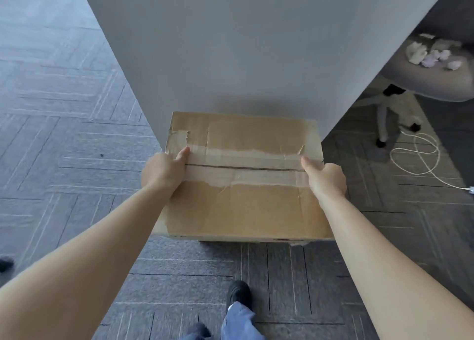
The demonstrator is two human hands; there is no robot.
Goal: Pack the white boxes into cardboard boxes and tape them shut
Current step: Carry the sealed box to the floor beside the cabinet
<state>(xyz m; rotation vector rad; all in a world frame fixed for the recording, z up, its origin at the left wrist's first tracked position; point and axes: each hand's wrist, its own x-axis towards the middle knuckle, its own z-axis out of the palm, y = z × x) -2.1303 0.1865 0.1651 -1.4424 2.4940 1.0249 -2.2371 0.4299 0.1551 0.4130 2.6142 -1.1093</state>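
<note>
Closed cardboard box (pixel 246 178), held in the air above the carpeted floor (pixel 64 160), its far edge against a grey-white panel (pixel 230 52) that blocks the space beyond. Right of the box: a grey swivel chair (pixel 431 80) carrying crumpled paper (pixel 433 55), and a white cable (pixel 415 157) looped on the floor. Below the box: a black shoe (pixel 238 293) and a jeans leg (pixel 238 321). Box flaps meet at a centre seam; torn pale strips flank it. Left hand (pixel 164 170) and right hand (pixel 325 178) each grip a side, thumbs lying on top, other fingers hidden.
</note>
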